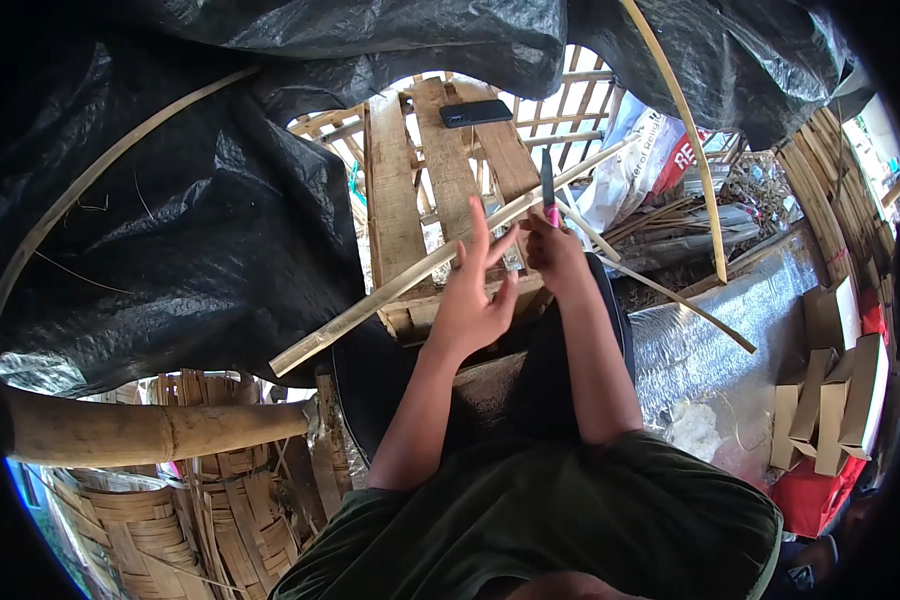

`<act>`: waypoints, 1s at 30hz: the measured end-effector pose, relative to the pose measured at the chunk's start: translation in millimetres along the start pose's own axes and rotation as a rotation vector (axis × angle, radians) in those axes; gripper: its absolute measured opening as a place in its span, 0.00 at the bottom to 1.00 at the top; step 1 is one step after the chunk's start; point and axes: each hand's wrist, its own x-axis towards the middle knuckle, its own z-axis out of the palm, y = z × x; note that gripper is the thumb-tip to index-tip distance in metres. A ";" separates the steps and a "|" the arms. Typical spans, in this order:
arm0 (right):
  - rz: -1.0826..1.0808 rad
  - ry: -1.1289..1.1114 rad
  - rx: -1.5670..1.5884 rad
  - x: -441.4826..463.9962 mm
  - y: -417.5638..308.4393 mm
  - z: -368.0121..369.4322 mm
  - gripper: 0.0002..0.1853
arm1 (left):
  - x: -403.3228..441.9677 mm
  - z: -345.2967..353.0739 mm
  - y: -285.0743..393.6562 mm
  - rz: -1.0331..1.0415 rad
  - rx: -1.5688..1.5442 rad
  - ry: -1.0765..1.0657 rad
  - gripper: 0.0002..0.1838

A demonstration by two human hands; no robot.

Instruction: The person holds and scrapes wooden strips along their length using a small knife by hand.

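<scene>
My right hand (pixel 556 255) is closed around the pink handle of a knife (pixel 547 185), whose dark blade points up and away from me. My left hand (pixel 475 305) is raised beside it with fingers stretched out and thumb apart. A long split bamboo strip (pixel 370 308) runs diagonally past both hands, from lower left to upper right. The left hand overlaps the strip; whether its fingers touch it I cannot tell. A thinner strip (pixel 680 302) slants down to the right, past the right hand.
Wooden planks (pixel 395 190) lie ahead, with a black phone (pixel 476 113) on them. Black plastic sheeting (pixel 190 220) hangs left and overhead. A white and red sack (pixel 645 160) lies at right near bamboo scraps. Cardboard boxes (pixel 832 405) stand far right; woven baskets (pixel 150 525) are lower left.
</scene>
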 end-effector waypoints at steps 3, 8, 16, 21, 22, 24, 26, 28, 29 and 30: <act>-0.046 -0.014 -0.056 -15.8 -23.3 -0.3 0.10 | 5.5 -8.3 -28.2 0.040 0.101 0.183 0.16; -0.140 0.109 -0.066 -15.8 -30.7 -13.2 0.17 | 24.9 -14.6 -41.6 -0.020 0.203 0.207 0.03; -0.169 0.158 -0.094 -15.7 -44.1 -38.5 0.18 | 55.5 -11.9 -59.2 0.015 0.062 0.193 0.04; -0.227 0.226 -0.154 -2.0 -45.6 -57.3 0.18 | 59.0 -12.2 -54.4 -0.362 0.193 0.140 0.20; -0.226 0.238 -0.151 1.3 -44.6 -60.2 0.17 | 57.6 -9.0 -58.7 -0.369 0.195 0.135 0.20; -0.219 0.253 -0.155 6.3 -43.2 -65.1 0.17 | 54.7 -1.4 -68.7 -0.249 0.047 0.194 0.22; -0.213 0.268 -0.156 10.3 -43.0 -69.1 0.17 | 55.0 2.2 -71.4 -0.239 0.037 0.180 0.19; -0.189 0.275 -0.153 13.8 -44.2 -72.6 0.16 | 57.2 5.1 -77.8 -0.226 0.028 0.166 0.16; -0.184 0.277 -0.150 15.2 -44.9 -74.2 0.16 | 58.5 6.9 -84.3 -0.178 -0.048 0.183 0.13; -0.178 0.281 -0.160 16.5 -45.6 -75.8 0.14 | 59.7 8.2 -89.1 -0.129 -0.125 0.201 0.11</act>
